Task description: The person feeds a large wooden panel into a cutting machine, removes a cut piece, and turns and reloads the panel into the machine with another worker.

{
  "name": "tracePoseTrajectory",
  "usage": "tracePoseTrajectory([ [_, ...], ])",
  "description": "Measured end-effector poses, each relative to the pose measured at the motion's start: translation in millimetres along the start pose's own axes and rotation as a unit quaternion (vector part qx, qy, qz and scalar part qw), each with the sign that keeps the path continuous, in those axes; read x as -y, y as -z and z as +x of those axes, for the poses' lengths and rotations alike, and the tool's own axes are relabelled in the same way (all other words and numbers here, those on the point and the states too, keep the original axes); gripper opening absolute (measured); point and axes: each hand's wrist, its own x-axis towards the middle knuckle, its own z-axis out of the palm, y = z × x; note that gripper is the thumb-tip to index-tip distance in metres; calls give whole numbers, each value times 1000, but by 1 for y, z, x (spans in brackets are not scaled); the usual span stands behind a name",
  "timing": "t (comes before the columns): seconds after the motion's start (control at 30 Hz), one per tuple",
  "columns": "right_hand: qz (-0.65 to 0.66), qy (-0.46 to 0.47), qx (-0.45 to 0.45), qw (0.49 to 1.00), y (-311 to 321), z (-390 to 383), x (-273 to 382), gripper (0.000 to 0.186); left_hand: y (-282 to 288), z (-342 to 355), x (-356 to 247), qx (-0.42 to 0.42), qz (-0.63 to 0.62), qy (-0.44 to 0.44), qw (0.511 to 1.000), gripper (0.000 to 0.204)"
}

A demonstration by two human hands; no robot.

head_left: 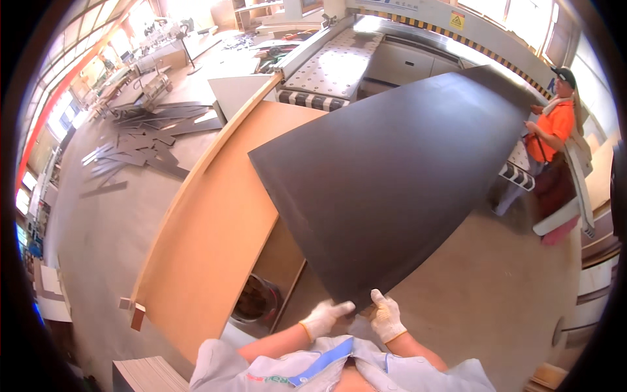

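A large dark grey sheet panel (392, 157) stretches from my body to the machine at the far right. Its near corner is gripped by my left hand (326, 317), in a white work glove with the thumb on top. My right hand (386, 315), gloved the same way, pinches the edge just to the right of it. The fingers under the panel are hidden. Part of the panel's left side lies over a light wooden tabletop (215, 222). A person in an orange shirt (555, 124) stands by the panel's far right end, hands close to its edge.
A machine gantry (450, 29) with black-and-yellow striping spans the back, beside a dotted white bed (333, 68). Dark offcut strips (140, 147) litter the floor at left. A round bin (256, 299) stands under the tabletop's near edge. Stacked boards (150, 375) sit at the lower left.
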Motion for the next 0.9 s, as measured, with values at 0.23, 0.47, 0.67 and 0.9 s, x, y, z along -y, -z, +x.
tracePoseTrajectory([
  [0.23,-74,66,-63,993,104,-75,3,38,80,72,-136,-115,-307,-188,926,40],
  [0.47,-127,126,-275,945,83,-174,44,65,76,21,-110,-310,-296,-132,894,52],
  [0.67,-383,118,-410,819,69,-254,75,71,28,-96,-96,-276,-289,-141,906,53],
  [0.9,-197,215,-270,918,60,-255,1,56,115,-162,-110,-243,-293,-165,910,40],
])
